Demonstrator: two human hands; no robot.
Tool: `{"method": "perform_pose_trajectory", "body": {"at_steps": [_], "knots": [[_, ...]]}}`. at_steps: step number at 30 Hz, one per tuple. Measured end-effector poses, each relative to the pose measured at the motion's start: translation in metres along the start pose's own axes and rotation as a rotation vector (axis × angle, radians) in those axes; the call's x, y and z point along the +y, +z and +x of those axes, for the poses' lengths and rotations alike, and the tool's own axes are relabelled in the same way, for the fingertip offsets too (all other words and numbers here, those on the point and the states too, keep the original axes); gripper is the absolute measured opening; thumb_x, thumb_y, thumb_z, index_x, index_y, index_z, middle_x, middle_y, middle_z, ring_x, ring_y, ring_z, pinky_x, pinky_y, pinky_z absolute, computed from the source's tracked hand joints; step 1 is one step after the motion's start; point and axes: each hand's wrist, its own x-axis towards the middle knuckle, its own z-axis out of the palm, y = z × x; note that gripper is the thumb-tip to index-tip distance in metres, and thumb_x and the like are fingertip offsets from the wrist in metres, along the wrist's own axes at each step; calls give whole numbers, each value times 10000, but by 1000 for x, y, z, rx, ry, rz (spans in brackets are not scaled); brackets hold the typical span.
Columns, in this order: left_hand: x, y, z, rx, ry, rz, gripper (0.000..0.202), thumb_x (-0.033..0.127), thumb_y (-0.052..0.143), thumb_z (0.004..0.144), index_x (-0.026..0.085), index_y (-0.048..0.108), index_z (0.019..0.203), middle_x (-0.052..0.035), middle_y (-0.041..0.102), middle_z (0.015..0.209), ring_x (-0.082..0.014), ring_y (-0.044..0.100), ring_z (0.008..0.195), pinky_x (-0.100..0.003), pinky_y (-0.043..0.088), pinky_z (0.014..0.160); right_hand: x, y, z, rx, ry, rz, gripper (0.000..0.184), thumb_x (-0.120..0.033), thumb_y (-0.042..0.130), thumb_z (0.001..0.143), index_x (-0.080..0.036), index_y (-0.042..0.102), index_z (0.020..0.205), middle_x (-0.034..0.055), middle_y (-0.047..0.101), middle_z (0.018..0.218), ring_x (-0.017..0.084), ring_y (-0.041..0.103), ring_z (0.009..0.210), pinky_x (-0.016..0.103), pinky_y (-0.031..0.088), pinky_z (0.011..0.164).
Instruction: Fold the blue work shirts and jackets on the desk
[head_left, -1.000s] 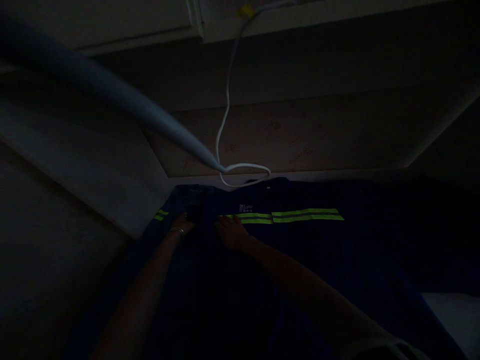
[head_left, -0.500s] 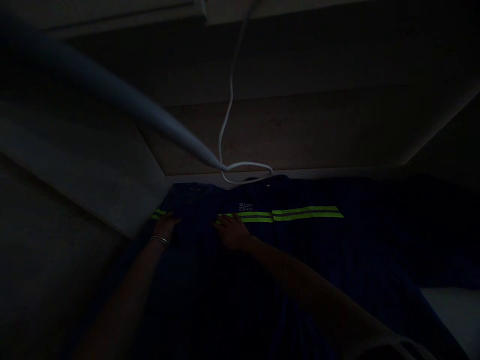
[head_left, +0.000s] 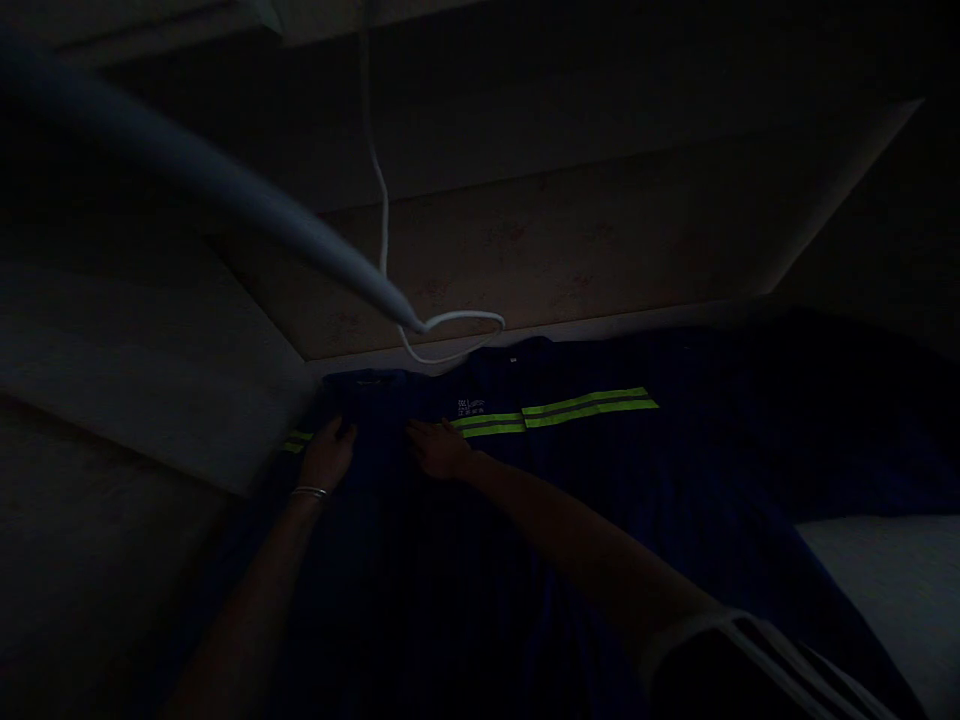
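A dark blue work shirt with yellow-green reflective stripes lies spread flat in front of me in very dim light. My left hand, a bangle on its wrist, rests flat on the shirt near its left sleeve stripe, fingers stretched out. Close beside the left end of the chest stripe, my right hand lies flat on the cloth, fingers apart. Neither hand holds anything.
A white cable hangs from above and loops at the shirt's collar, where a pale slanted tube ends. A wall panel rises behind the shirt. A pale surface shows at the lower right.
My left hand slid left along the shirt toward the sleeve stripe and flattened. The right hand stayed put on the cloth. The view swung a little to the right.
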Motion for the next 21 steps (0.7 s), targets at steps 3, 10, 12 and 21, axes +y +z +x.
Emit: {"method": "perform_pose_trajectory", "body": {"at_steps": [3, 10, 12, 21], "knots": [[43, 10, -7, -45, 121, 58, 507, 409, 419, 923, 165, 517, 1357, -112, 581, 1395, -277, 510, 1311, -401, 383, 1106, 6, -17, -12, 75, -49, 51, 478, -312, 404, 979, -116, 463, 1411, 140, 466, 1482, 243, 490, 1305, 384, 390, 1080], [113, 93, -30, -232, 323, 174, 536, 336, 401, 922, 93, 479, 1393, -169, 513, 1453, -262, 491, 1333, -358, 339, 1130, 39, -77, -100, 23, 15, 49, 286, -285, 429, 984, -194, 672, 1106, 74, 708, 1120, 213, 661, 998, 306, 485, 852], [116, 117, -34, -278, 334, 198, 535, 321, 386, 917, 59, 498, 1370, -204, 514, 1440, -287, 502, 1321, -396, 349, 1124, 56, -94, -138, 40, 41, 50, 279, -272, 437, 985, -221, 683, 1107, 48, 709, 1140, 198, 660, 1008, 286, 472, 851], [110, 144, -45, -354, 359, 253, 748, 645, 427, 827, 109, 551, 1333, -195, 568, 1296, -326, 581, 1194, -442, 429, 1051, 195, -207, -298, 501, 840, -42, 316, -303, 456, 955, -224, 683, 1160, 72, 693, 1179, 219, 648, 1035, 299, 474, 872]]}}
